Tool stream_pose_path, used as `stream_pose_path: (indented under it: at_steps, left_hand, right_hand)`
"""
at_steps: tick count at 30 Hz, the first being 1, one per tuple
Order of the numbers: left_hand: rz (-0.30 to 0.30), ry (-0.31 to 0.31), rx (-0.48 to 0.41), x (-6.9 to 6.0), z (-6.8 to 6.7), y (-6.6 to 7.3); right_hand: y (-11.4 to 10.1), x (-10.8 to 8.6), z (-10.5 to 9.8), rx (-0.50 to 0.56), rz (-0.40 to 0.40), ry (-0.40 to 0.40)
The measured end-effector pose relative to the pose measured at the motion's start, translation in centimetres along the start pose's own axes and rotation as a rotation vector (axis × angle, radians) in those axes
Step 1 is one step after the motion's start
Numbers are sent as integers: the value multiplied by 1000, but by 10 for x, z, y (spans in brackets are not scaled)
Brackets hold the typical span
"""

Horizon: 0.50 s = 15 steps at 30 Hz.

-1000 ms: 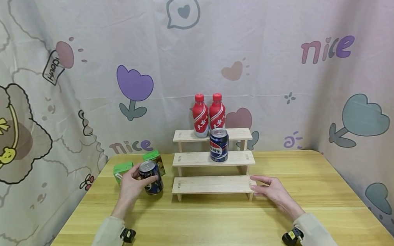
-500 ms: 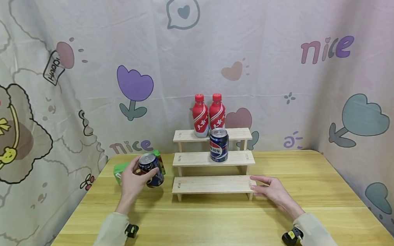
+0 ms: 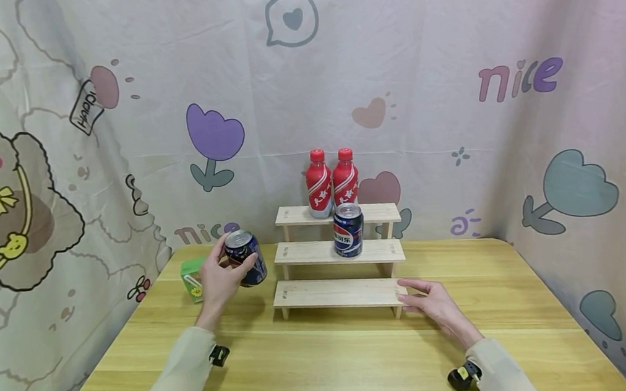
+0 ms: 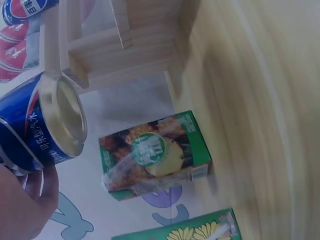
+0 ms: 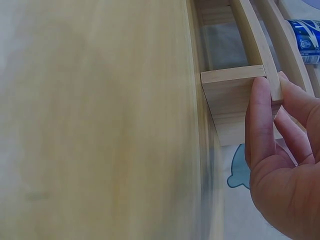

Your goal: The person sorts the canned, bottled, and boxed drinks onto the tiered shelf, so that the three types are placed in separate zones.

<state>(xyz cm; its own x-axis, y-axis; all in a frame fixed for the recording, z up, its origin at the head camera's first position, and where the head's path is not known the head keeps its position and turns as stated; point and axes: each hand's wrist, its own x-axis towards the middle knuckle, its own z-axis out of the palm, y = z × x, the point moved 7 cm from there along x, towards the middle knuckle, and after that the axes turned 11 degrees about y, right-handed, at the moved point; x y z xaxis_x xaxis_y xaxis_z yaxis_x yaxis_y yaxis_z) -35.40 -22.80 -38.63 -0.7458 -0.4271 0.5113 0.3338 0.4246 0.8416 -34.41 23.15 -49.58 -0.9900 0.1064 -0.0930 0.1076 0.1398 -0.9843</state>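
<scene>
While left hand (image 3: 220,284) grips can (image 3: 247,248) — right (image 3: 437,306) holds shelf (image 3: 338,293)

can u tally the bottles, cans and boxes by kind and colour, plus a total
Red bottles: 2
Blue cans: 2, one of them in the left hand
Green boxes: 2
Total: 6
</scene>
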Motion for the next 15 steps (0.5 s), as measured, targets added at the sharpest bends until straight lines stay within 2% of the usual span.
stream_pose_path:
  at_steps: [8, 15]
  left_hand:
    - [93, 22, -52, -1, 12, 14]
    - [130, 13, -87, 0, 24, 24]
  right_hand:
    - [0, -1, 0, 0, 7, 4]
    - [-1, -1, 0, 4, 8, 2]
